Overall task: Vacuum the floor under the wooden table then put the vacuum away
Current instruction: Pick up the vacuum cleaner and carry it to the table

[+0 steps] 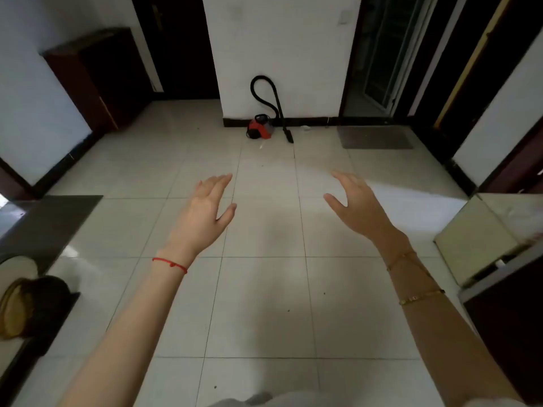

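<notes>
Small red-and-black canister vacuum [260, 130] with looped black hose [263, 91] and black wand [283, 118]: at 12 o'clock, parked against the white wall pillar [282, 48], well apart from both hands. Task judged unstarted.
Step in hand: approach across the pale tiled floor [264, 289]. Best done by walking close before stooping, taking wand and canister handle rather than dragging by hose.
Left hand [205, 207], 11 o'clock: fingers straight, spread, holding nothing.
Right hand [357, 205], 1 o'clock: fingers relaxed, splayed, empty.
Wooden table: not identifiable with certainty.
</notes>
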### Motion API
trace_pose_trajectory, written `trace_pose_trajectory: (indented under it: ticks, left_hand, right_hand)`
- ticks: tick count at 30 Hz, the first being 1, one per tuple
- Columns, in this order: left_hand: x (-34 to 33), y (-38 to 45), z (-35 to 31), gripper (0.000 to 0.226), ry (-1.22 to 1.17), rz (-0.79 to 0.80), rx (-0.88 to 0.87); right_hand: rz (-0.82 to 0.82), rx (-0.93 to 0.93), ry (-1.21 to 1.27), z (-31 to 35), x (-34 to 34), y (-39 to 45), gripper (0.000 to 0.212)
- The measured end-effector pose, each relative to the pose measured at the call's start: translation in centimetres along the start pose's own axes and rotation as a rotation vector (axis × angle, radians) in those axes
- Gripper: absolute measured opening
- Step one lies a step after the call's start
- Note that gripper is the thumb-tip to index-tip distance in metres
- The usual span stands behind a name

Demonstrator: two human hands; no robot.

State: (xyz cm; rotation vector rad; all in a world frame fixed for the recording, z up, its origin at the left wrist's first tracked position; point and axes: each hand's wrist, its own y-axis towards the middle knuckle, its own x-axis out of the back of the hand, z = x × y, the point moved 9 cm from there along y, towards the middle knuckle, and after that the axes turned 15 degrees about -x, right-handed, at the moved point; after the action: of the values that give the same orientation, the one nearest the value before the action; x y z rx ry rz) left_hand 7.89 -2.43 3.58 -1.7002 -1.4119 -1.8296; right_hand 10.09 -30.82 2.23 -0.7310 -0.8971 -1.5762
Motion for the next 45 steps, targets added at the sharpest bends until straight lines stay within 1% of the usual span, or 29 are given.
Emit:
trace_pose_trajectory:
  ticks: [3, 9, 13, 17, 22, 29, 38, 45]
  left_hand:
    - [-0.5, 0.5, 0.4, 0.057, 0.004, -0.024, 0.004]
    - [-3.0, 2.4, 2.8, 0.056, 0.030, -0.029, 0.053]
    - [-6.1, 4.7, 5.9, 0.056, 0.026, -0.011, 0.085]
    - [-9.3, 8.6, 10.7, 0.057, 0.029, 0.023, 0.106]
    - [-12.2, 16.4, 17.4, 0.058, 0.010, 0.062, 0.107]
    - [-14.8, 28.6, 25.5, 0.057, -0.013, 0.067, 0.076]
    - [-20.4, 40.4, 34.3, 0.057, -0.047, 0.110, 0.166]
    - [-26.6, 53.2, 43.0, 0.058, -0.052, 0.131, 0.208]
  right_hand:
    - [-0.039, 0.035, -0.002, -0.5, -0.2, 1.1, 0.054]
    - [0.030, 0.015, 0.020, -2.2, -2.4, 5.0, 0.055]
    - [0.077, -0.006, 0.034, -3.4, -5.3, 9.3, 0.056]
    - [0.105, -0.014, 0.033, -3.5, -8.3, 15.7, 0.056]
    - [0.101, -0.043, 0.039, -2.7, -10.6, 25.7, 0.055]
    - [0.059, -0.080, 0.021, -2.4, -12.0, 39.1, 0.055]
    - [0.103, -0.126, 0.027, -4.3, -16.4, 54.3, 0.055]
    - [0.139, -0.097, 0.011, -6.3, -19.4, 70.2, 0.056]
